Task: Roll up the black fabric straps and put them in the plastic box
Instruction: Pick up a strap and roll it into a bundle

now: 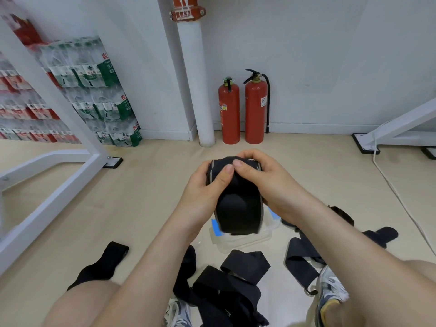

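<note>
Where both hands meet in mid-view, a wide strap (238,208) of matte black fabric with a thin pale line along each edge is held up off the floor. Its upper end is curled into a roll, and its lower end hangs flat with a rounded raised patch on its face. The left hand (205,187) grips the roll from the left and the right hand (269,178) from the right, fingers curled behind it and thumbs touching side by side on top. Just below the hanging end sits the box (243,243), clear round-cornered plastic with blue patches, on the smooth pale floor (146,208). Nearer the person, loose straps (231,277) lie in a limp, overlapping heap between grey sneakers (330,293); more lie right of the box.
</note>
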{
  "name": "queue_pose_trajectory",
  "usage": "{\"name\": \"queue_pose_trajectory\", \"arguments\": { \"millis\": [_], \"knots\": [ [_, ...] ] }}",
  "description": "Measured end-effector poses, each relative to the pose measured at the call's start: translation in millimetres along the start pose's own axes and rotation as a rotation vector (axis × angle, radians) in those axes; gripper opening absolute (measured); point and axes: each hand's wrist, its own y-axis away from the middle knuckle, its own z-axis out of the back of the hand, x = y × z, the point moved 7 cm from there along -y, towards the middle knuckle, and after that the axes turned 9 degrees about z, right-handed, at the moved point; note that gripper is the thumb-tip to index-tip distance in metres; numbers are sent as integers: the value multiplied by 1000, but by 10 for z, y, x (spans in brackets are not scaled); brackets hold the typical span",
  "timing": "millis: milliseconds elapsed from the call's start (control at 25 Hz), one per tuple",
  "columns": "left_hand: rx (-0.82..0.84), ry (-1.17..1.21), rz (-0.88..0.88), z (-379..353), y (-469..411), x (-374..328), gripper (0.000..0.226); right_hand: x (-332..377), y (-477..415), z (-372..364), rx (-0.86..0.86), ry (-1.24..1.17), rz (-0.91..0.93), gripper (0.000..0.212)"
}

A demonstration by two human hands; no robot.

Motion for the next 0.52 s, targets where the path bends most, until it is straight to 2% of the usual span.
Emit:
{"name": "queue_pose_trajectory", "arguments": {
  "millis": [120,200,320,440,520],
  "knots": [
    [-33,-81,-81,39,14,-45,20,-15,44,4,44,-74,-162,30],
    [-16,-71,-86,48,18,-32,20,-9,55,-16,112,-59,-187,40],
    [44,41,-26,18,5,-5,32,31,20,-9,73,-48,-72,32],
    [10,61,65,37,-14,29,47,65,9,11,13,24,38,19],
    [-6,43,28,55,-16,16,35,29,24,-7,31,1,-30,19]
  ]
}}
